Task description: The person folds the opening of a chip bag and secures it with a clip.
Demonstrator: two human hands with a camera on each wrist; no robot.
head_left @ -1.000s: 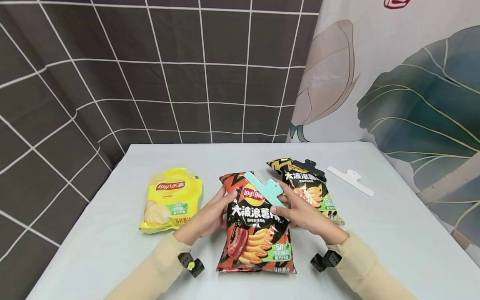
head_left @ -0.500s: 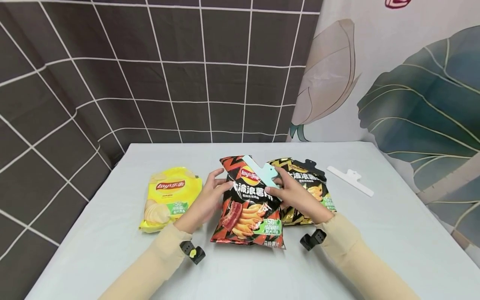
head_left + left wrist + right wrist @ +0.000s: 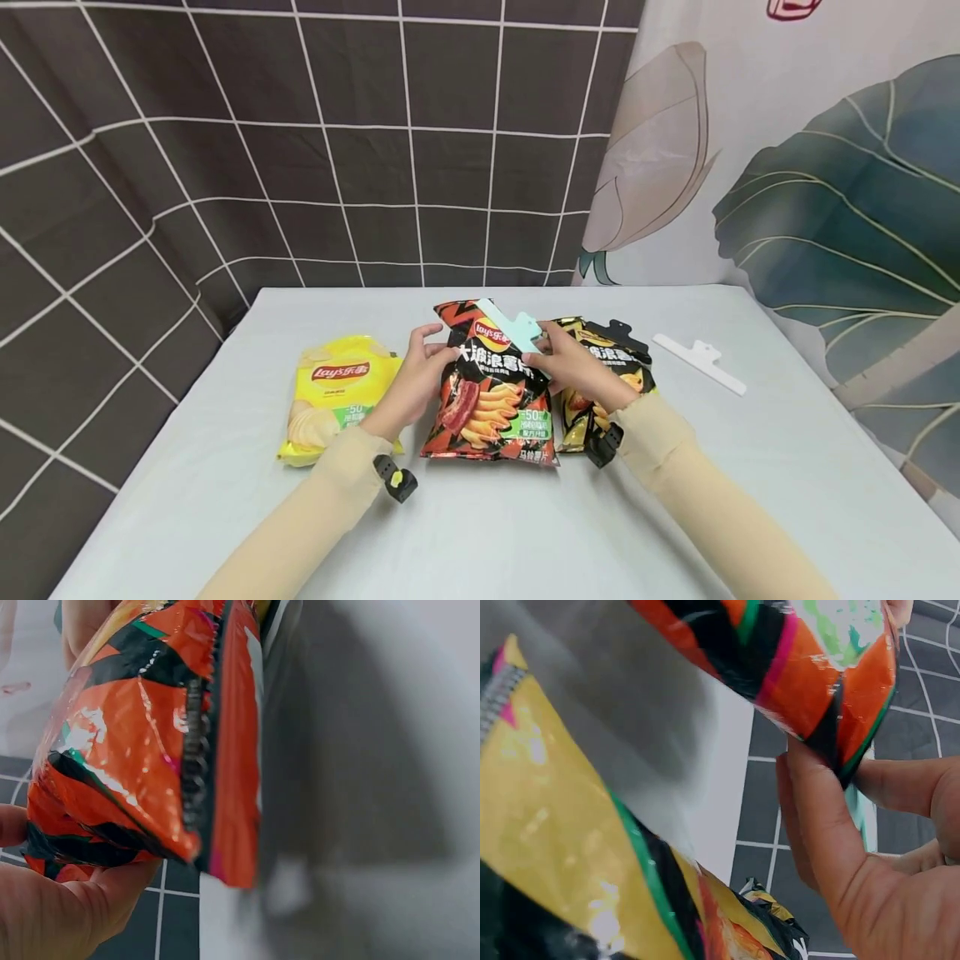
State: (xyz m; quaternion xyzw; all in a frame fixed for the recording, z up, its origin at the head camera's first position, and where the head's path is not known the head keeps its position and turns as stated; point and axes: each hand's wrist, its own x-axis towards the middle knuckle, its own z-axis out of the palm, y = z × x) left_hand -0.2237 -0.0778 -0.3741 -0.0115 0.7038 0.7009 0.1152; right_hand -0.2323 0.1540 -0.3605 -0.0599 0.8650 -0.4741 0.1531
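Yellow chip bag [image 3: 337,375] at far left lies face up on the white tabletop [image 3: 487,533], ungripped, its near right corner crossed in the head view by your sleeve. Beside it, your left hand [image 3: 411,379] grips the left edge of the red-and-black chip bag [image 3: 491,396], thumb on the near face. That bag is at center, between your hands, printed front toward you; the shadow beside it in the left wrist view suggests it is off the table, which would explain why both sides are held: a filled, slippery pouch likely sags or twists from a single grip.

A teal clip [image 3: 517,327] runs slantwise across the upper right corner, apparently set there to pinch that corner closed. Just below it, your right hand [image 3: 573,367] pinches the bag's right edge between thumb and fingers, a hold that probably steadies the clipped end; whether a fingertip also touches the clip, you cannot tell from these views. Partly behind that hand lies the black-and-gold chip bag [image 3: 617,360], its top corner clamped by a black clip [image 3: 618,335], likely for the same reason. At far right, a white clip [image 3: 701,362] rests alone on the tabletop, attached to nothing, seemingly a spare kept within your reach.
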